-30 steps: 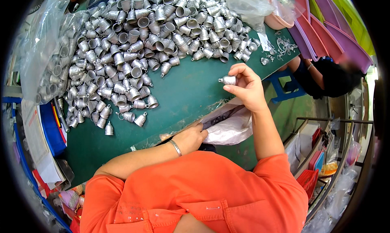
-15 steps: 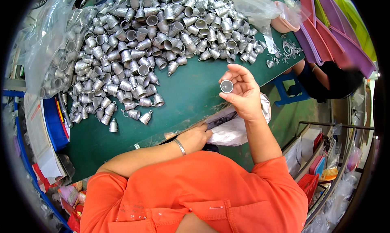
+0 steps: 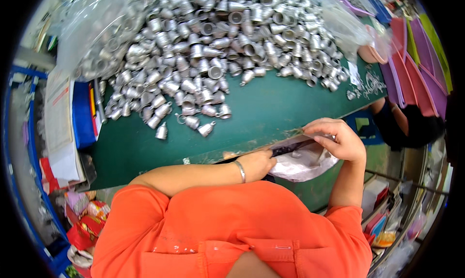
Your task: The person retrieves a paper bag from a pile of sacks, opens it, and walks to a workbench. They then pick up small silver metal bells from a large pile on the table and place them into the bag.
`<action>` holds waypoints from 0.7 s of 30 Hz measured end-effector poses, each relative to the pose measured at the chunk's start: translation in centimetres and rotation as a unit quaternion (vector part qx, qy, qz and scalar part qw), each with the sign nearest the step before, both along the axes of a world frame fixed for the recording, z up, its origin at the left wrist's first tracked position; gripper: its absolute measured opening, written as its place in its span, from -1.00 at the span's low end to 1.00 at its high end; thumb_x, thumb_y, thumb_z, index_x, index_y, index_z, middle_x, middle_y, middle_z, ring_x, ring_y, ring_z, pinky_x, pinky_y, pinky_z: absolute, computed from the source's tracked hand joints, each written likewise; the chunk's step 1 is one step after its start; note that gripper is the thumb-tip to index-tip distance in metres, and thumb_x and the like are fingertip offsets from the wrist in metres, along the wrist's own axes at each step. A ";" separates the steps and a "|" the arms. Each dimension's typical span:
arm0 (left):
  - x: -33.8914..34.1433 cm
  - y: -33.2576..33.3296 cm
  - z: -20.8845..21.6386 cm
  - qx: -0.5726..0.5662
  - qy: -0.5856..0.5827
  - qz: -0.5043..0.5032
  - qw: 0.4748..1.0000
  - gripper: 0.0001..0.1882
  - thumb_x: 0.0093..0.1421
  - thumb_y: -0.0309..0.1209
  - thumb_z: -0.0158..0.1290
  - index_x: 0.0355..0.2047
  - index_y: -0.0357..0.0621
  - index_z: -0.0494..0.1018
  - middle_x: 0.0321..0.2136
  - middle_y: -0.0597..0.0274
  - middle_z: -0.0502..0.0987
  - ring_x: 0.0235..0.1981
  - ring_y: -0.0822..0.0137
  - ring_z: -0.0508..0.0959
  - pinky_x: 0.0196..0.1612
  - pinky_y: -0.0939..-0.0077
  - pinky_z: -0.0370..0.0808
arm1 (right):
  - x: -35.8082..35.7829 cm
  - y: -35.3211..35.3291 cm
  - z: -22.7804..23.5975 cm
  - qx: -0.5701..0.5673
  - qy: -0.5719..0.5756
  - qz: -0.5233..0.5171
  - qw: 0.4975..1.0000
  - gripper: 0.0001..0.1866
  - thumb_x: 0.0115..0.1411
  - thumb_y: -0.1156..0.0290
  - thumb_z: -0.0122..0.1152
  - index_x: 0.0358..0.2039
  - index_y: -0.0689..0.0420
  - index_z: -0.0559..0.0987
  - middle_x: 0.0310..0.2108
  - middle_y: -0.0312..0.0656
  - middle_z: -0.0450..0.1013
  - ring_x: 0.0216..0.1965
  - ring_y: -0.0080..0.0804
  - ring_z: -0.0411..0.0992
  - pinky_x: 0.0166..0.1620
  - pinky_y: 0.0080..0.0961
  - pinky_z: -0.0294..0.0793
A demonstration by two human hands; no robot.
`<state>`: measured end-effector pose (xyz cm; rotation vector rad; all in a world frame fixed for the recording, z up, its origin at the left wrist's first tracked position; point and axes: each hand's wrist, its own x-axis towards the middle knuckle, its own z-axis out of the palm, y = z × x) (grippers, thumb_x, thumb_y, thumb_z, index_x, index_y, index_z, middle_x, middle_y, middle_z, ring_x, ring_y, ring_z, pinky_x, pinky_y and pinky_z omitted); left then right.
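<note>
Small silver metal bells (image 3: pixel 213 72) with loops on top lie in a big heap over the far part of the green table (image 3: pixel 271 106). At the near edge, a white bag (image 3: pixel 305 165) hangs with its mouth spread, dark inside. My left hand (image 3: pixel 256 164), with a bracelet on its wrist, is closed on the left side of the bag's mouth; its fingertips are partly hidden. Over the right side of that mouth hovers my right hand (image 3: pixel 339 138), its fingers loosely curved and thumb apart. No bell shows in it.
Clear plastic bags (image 3: pixel 94 40) lie over the heap's left side. Small metal findings (image 3: pixel 370 84) lie near a pink basket (image 3: pixel 370 54) at right. Purple and pink trays (image 3: pixel 409 67) stand beyond, near another person's arm (image 3: pixel 395 115). A blue box (image 3: pixel 83 115) with pens is at left.
My right hand has dropped from above the table to the bag's mouth; the bell it held no longer shows. My left hand stays at the bag. The whole view has shifted.
</note>
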<state>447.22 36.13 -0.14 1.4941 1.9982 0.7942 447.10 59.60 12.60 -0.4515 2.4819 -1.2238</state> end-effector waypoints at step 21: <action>0.1 0.1 -0.2 -0.025 0.034 0.001 0.999 -0.70 -0.04 -0.42 -0.07 -0.29 -0.30 0.45 -0.36 -0.01 0.41 -0.11 0.08 0.35 -0.01 0.31 0.29 | -5.6 -11.4 -7.2 0.143 0.385 0.063 0.910 -0.71 -0.13 0.35 0.24 -0.32 -0.06 0.47 -0.06 -0.26 0.31 -0.04 -0.19 0.28 -0.08 -0.25 0.27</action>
